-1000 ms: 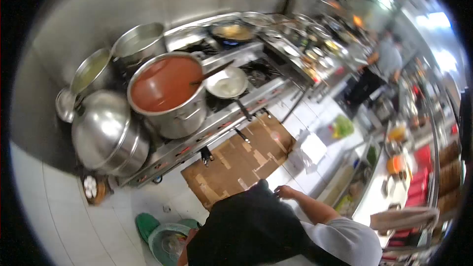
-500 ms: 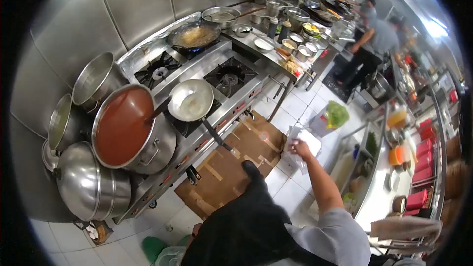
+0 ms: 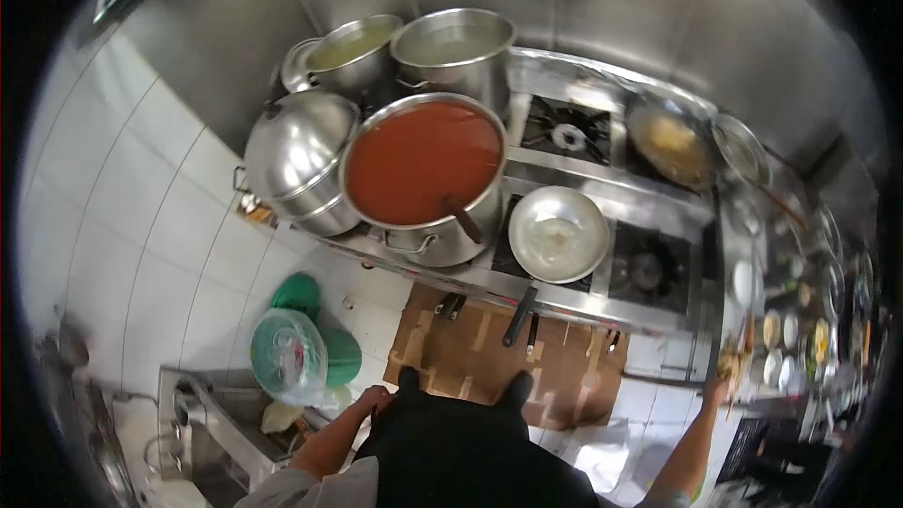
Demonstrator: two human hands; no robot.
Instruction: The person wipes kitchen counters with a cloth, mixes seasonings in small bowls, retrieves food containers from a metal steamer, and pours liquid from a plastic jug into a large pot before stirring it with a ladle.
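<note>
Pan handle (image 3: 519,318) points lengthwise toward the apron (image 3: 461,452); right hand (image 3: 720,390) is by food (image 3: 730,362), grip unclear.

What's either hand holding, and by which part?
Nothing shows in the left hand, by the apron; whether the right hand, near the food, holds anything cannot be told.

Brushed stainless-steel wall panels (image 3: 625,9) with upright seams back the room, carrying a soft, pale sheen. Against them stands a long stainless-steel gas range (image 3: 564,170) with black burner grates. White floor tiles (image 3: 212,254) with thin grey joints spread at left. A flat brown cardboard sheet (image 3: 470,348), patched with paler strips, covers the floor before the range. A grey metal basin unit (image 3: 246,447) occupies the lower left.
</note>
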